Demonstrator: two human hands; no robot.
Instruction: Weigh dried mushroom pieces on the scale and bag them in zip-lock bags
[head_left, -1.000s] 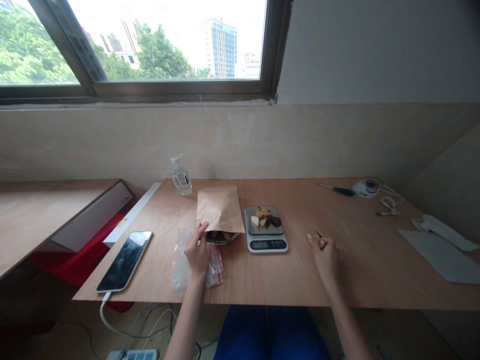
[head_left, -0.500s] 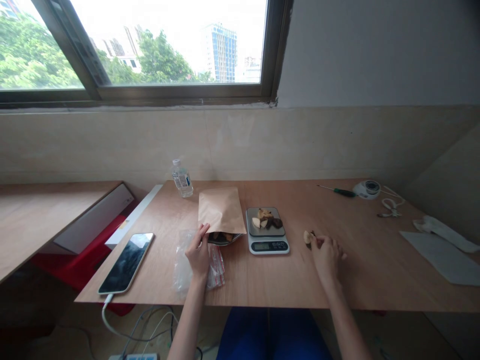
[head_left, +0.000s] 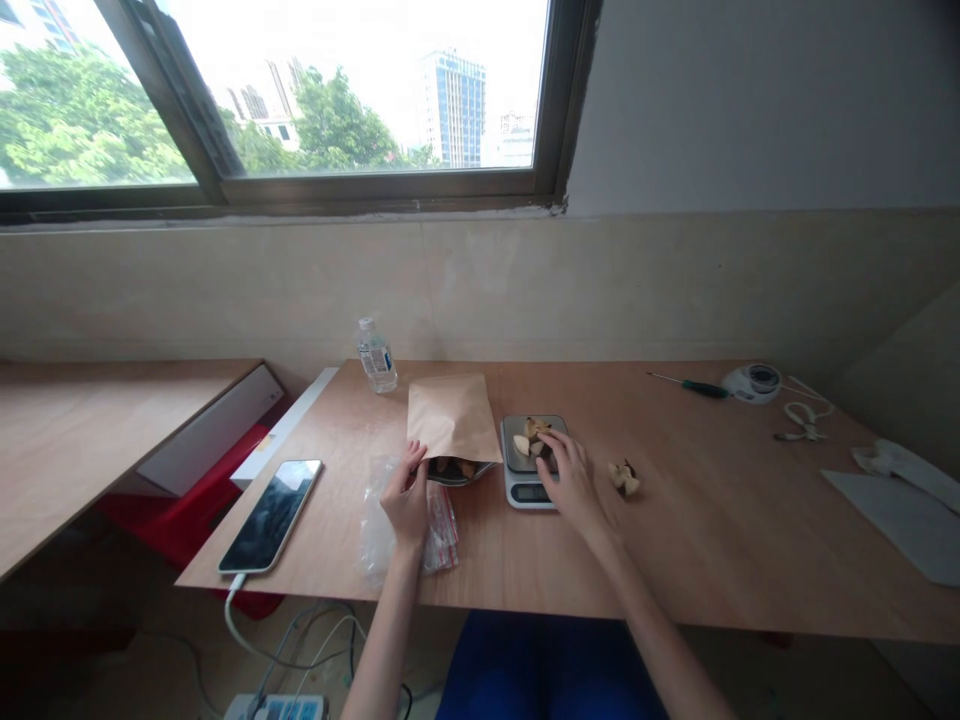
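My left hand (head_left: pixel 409 500) pinches the lower edge of a brown kraft paper bag (head_left: pixel 452 415), whose open mouth faces me with dark and brown dried pieces (head_left: pixel 454 467) showing inside. My right hand (head_left: pixel 570 480) reaches over a small digital kitchen scale (head_left: pixel 517 490), fingers and thumb apart around dried mushroom pieces (head_left: pixel 534 430) on its steel plate. That hand hides part of the pile and the scale's buttons. To its right, a few more dried mushroom pieces (head_left: pixel 624 478) lie on the wooden table.
Clear zip bags (head_left: pixel 442 535) lie under my left wrist. A phone (head_left: pixel 271 515) on a cable is at the left, a water bottle (head_left: pixel 376 357) behind. Far right hold a screwdriver (head_left: pixel 703 388), a white camera (head_left: pixel 752 383) and white paper (head_left: pixel 892 525).
My right hand has left a mushroom piece on the table at the right and moved left over the scale. My left hand stays on the paper bag. The view has shifted slightly.
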